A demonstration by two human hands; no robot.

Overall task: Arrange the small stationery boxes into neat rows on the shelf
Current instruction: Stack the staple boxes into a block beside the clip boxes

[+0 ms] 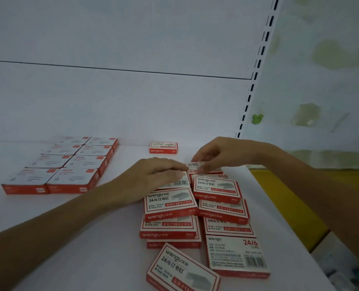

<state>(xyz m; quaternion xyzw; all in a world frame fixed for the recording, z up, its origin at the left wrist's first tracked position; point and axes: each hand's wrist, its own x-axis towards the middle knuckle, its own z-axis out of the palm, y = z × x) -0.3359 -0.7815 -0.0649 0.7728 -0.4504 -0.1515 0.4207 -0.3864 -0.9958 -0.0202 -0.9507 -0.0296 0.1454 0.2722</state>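
Shelf [111, 238]: flat, matte white board.

Lone box [163, 147], taken as reference: thin rectangular carton with red-and-white print, lying face up at the back of the shelf.

Pile [171, 203]: the same thin cartons, nearer the camera than the lone box and slightly to its right. They form two rough columns and overlap. Some lie face up, some barcode side up, and the nearest ones are skewed.

Right hand [218, 154]: right of the lone box and nearer the camera. Thumb and fingertips pinch the held box [195, 164] by its edges. The carton is tilted with a barcoded edge uppermost, at the pile's far end.

Left hand [161, 175]: straight in front of the lone box. Fingers are nearly straight and laid flat on the pressed box [181, 182], which lies barcode side up. No fingers curl round it.

Left block [69, 164]: left of the lone box, well apart. These are thicker cartons with white tops and red sides, packed edge to edge, two columns of four.
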